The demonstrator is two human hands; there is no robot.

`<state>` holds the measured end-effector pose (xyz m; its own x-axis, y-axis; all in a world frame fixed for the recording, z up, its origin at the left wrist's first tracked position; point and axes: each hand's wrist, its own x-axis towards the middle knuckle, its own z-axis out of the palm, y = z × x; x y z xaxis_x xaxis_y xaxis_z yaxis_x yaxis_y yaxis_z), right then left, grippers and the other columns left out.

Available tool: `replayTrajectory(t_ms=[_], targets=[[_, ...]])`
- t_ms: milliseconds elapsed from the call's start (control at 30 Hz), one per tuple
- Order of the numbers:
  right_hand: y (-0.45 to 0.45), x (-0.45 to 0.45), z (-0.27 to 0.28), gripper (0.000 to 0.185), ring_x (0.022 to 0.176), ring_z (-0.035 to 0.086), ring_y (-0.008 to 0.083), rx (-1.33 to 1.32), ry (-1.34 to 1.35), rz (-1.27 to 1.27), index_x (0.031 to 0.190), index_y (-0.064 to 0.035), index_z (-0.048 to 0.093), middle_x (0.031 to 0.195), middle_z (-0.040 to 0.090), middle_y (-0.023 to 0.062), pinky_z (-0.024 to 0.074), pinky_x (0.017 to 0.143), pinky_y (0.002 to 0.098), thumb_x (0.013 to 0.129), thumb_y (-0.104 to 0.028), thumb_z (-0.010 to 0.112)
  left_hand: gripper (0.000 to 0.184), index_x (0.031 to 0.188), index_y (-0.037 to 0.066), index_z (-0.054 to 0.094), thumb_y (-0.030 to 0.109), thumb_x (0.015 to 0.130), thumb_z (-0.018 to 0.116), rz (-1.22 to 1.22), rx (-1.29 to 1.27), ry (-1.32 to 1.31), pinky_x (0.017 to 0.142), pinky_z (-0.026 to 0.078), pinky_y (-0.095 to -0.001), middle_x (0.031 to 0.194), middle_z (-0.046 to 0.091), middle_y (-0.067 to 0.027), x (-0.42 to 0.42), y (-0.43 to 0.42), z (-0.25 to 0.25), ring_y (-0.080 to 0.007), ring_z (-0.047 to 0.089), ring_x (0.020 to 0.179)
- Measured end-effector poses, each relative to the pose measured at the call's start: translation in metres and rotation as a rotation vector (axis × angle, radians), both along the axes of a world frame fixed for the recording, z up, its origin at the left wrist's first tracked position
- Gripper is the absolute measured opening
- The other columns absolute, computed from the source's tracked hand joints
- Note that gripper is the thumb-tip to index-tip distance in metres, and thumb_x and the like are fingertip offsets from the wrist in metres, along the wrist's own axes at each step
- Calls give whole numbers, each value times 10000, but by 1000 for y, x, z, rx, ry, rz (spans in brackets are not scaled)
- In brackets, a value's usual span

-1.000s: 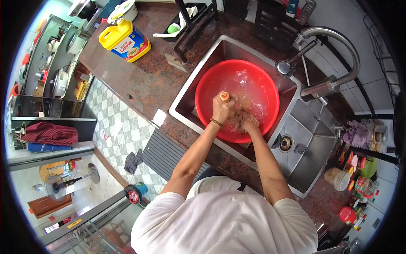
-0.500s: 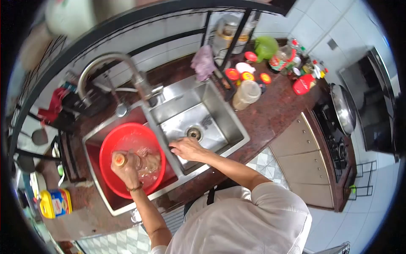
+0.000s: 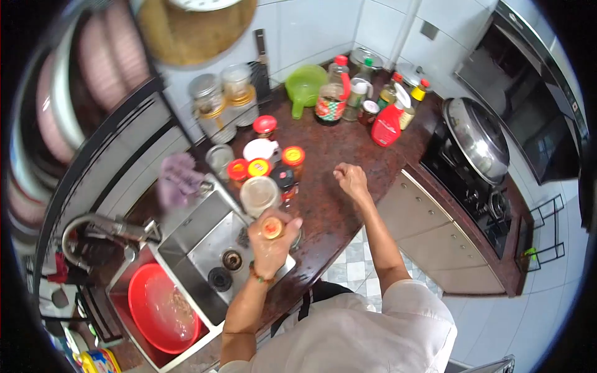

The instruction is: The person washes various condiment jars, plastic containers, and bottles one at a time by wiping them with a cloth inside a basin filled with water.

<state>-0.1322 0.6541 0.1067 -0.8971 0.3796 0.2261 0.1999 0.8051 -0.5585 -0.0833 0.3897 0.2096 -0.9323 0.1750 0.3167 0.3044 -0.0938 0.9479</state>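
Note:
My left hand [image 3: 268, 252] is closed around a bottle with an orange-topped cap [image 3: 272, 227], and its body is mostly hidden by the palm. It is above the counter edge at the right side of the sink, close to a jar with a pale lid [image 3: 260, 196]. My right hand [image 3: 352, 180] hovers over the dark red counter [image 3: 329, 205] with its fingers curled; whether anything is in them does not show. In the left basin a red tub [image 3: 144, 298] holds cloudy water with pale food in it.
Red- and yellow-lidded jars [image 3: 293, 155] cluster by the sink. Along the wall stand a green strainer [image 3: 306, 86], a sauce bottle [image 3: 331, 99] and a red spray bottle [image 3: 388, 123]. A lidded wok [image 3: 476, 137] sits on the stove. A dark round strainer [image 3: 219, 279] lies in the steel basin [image 3: 202, 248].
My left hand has moved right from the red tub to the counter, carrying the bottle. My right hand has left the steel basin for the counter. The view has swung right.

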Motion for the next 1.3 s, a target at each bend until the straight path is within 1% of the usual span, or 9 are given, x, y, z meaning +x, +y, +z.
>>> replayTrajectory(t_ms=[200,267,533,667,800,1000,1067,1233,1300], targets=[[113,-4,-20,235,787,629,263,-168,295,-449,919,-55,636,800,646,130,476,706,363,735,-202,649,170,684,30,512,29,737,674,78,-11,56,539,414,-235,608,509,-2,-54,125,-9,-72,474,573],[149,-7,-21,337,876,580,283,-221,399,-553,986,-64,608,958,608,132,452,775,379,692,-200,698,169,697,28,506,37,744,668,120,-83,107,548,416,-240,613,502,5,-79,149,-16,-79,473,576],[225,-68,1,624,1052,518,326,-68,492,-532,1153,-7,513,1099,554,187,406,895,404,632,-248,759,205,705,34,477,53,756,674,242,52,86,560,390,-234,634,462,28,-165,213,-44,-65,421,600],[208,-75,10,294,785,576,250,-234,571,-619,887,-25,584,864,606,113,458,714,371,662,-147,729,188,741,29,511,68,745,696,345,74,24,591,403,-231,664,484,27,-189,222,-44,-62,435,631],[166,-111,-19,229,713,578,234,-382,510,-289,859,-29,592,795,603,108,467,665,363,693,-140,703,207,748,12,521,99,738,708,398,73,76,599,410,-235,670,526,5,-207,220,-39,-68,442,633],[133,-214,9,372,942,555,341,-335,512,-170,947,-29,605,998,590,191,430,805,423,692,-284,699,530,1122,-15,464,168,706,737,427,-125,50,726,456,-281,917,571,-86,-225,205,-38,-149,549,772],[137,-228,16,372,915,563,344,-373,294,-165,922,-33,605,971,597,191,433,776,438,690,-310,696,776,1324,-28,270,145,710,710,444,-186,68,952,369,-353,1196,476,-215,-193,201,-11,-264,480,1106],[139,-206,14,358,674,578,338,-399,404,-64,755,-21,577,688,600,176,419,646,427,727,-369,655,451,1160,-27,486,57,746,645,401,-348,450,936,382,-322,1183,500,-144,-116,164,-9,-231,487,1097],[145,-194,-3,298,614,520,191,-609,476,19,744,-21,576,652,567,64,410,599,338,765,-310,646,343,1077,0,542,58,751,633,342,-266,382,886,413,-337,1089,548,-151,-92,145,-32,-277,530,1020]])
